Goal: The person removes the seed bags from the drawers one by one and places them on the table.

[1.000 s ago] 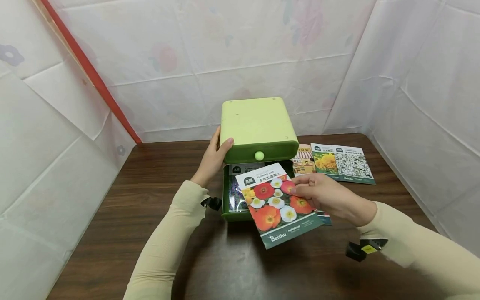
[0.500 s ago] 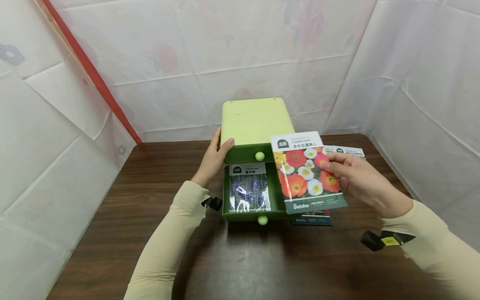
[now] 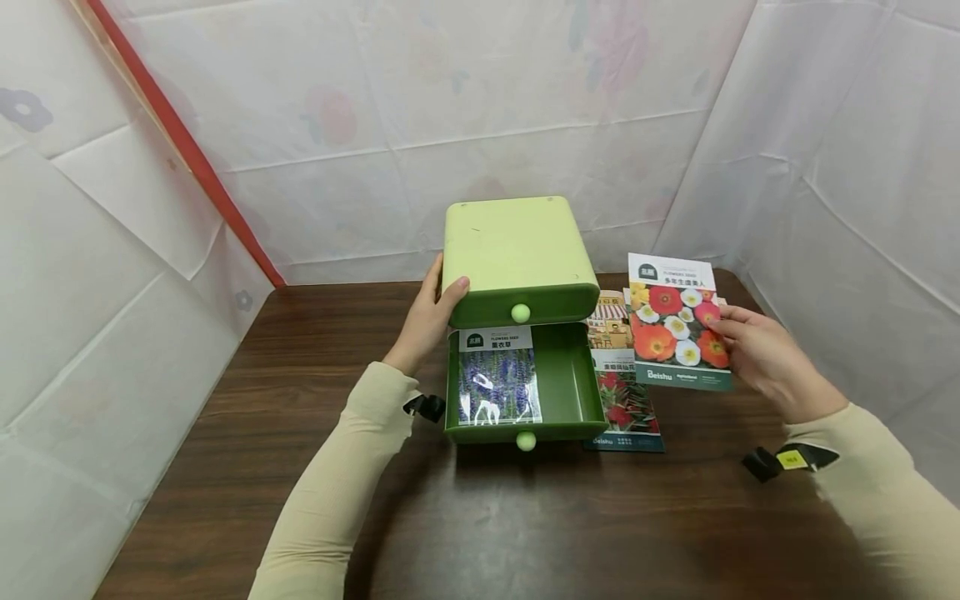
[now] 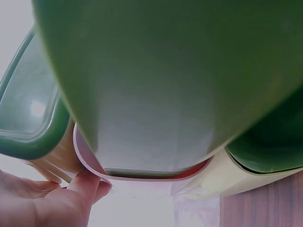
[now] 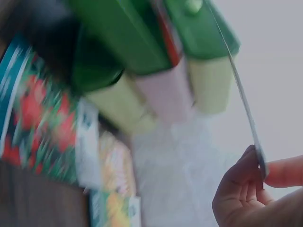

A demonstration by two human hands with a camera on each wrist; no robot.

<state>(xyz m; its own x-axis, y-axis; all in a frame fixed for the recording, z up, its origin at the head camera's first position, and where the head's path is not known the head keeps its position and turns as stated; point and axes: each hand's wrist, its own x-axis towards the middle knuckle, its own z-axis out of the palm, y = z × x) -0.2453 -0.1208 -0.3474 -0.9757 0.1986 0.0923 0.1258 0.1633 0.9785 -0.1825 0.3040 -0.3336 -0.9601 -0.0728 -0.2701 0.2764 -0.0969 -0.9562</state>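
My left hand (image 3: 429, 321) rests against the left side of a green drawer unit (image 3: 516, 242), thumb at its upper front corner. In the left wrist view the fingers lie along its wall. Its bottom drawer (image 3: 570, 383) stands pulled out, and a lavender seed packet (image 3: 498, 383) lies in its left part. My right hand (image 3: 772, 354) pinches the right edge of a poppy seed packet (image 3: 675, 333), held up to the right of the unit. That packet appears edge-on in the right wrist view.
On the dark wooden table (image 3: 360, 500), right of the drawer, lie a red-flower seed packet (image 3: 628, 412) and an illustrated packet (image 3: 609, 317). A yellow-flower packet (image 5: 115, 210) lies beyond, mostly hidden in the head view. White sheeting (image 3: 480, 108) hangs behind and at both sides.
My right hand has carried the poppy seed packet rightward from over the open drawer, uncovering the lavender packet and the drawer's right part. The left hand and the drawer unit have stayed in place.
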